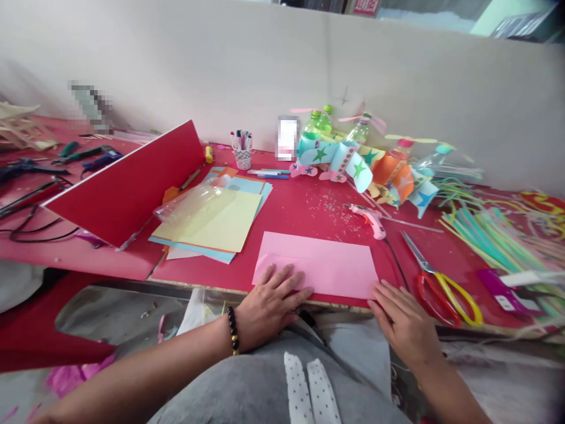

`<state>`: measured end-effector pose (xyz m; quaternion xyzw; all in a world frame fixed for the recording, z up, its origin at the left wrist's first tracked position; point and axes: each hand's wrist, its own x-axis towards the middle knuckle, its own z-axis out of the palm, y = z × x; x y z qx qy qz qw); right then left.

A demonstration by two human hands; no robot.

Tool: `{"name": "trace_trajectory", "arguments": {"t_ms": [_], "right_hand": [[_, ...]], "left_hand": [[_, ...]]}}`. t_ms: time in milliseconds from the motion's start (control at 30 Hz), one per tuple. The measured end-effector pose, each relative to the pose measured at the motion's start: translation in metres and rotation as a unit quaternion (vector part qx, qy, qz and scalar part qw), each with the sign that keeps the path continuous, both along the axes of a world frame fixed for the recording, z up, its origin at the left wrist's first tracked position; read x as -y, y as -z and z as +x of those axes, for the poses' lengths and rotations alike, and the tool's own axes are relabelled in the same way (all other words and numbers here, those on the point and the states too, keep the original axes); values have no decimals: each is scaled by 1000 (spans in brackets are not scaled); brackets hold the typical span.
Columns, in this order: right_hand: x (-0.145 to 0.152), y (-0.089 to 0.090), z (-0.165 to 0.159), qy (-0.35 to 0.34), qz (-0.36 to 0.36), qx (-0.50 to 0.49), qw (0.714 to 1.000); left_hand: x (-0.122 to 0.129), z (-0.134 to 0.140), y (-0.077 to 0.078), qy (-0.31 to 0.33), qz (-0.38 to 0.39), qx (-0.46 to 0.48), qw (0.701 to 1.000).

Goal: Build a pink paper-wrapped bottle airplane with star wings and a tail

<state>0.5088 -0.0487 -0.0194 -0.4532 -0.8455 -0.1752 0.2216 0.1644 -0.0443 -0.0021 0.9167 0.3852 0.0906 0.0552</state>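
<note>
A sheet of pink paper (326,259) lies near the front edge of the red table, with a fold or overlap along its left part. My left hand (273,300), a dark bead bracelet at its wrist, rests on the paper's lower left with fingers spread. At the lower right corner of the sheet, my right hand (401,312) touches the edge with fingers stretched out and thumb apart. Large scissors (435,277) with red and yellow handles lie beyond my right hand. A pink glue gun (368,219) sits behind the sheet.
Coloured paper sheets (220,224) bear a clear plastic bottle (194,197) left of centre. A red board (132,182) leans beyond them. Decorated bottle planes (348,153) stand against the wall, near a pen cup (242,156). Pipe cleaners (494,241) and a purple item (507,291) lie at right.
</note>
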Motion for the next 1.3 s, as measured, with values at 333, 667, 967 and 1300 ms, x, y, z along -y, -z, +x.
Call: {"name": "trace_trajectory", "arguments": {"t_ms": [333, 667, 967, 1300], "right_hand": [[24, -33, -102, 13, -132, 42, 990], [17, -7, -132, -36, -205, 4, 978], [13, -4, -94, 26, -170, 8, 985], [19, 6, -16, 115, -121, 52, 985]], "left_hand": [[-1, 2, 8, 6, 50, -3, 999], [0, 4, 6, 0, 93, -3, 996], [1, 2, 9, -13, 88, -16, 996], [13, -39, 5, -50, 114, -52, 991]]}}
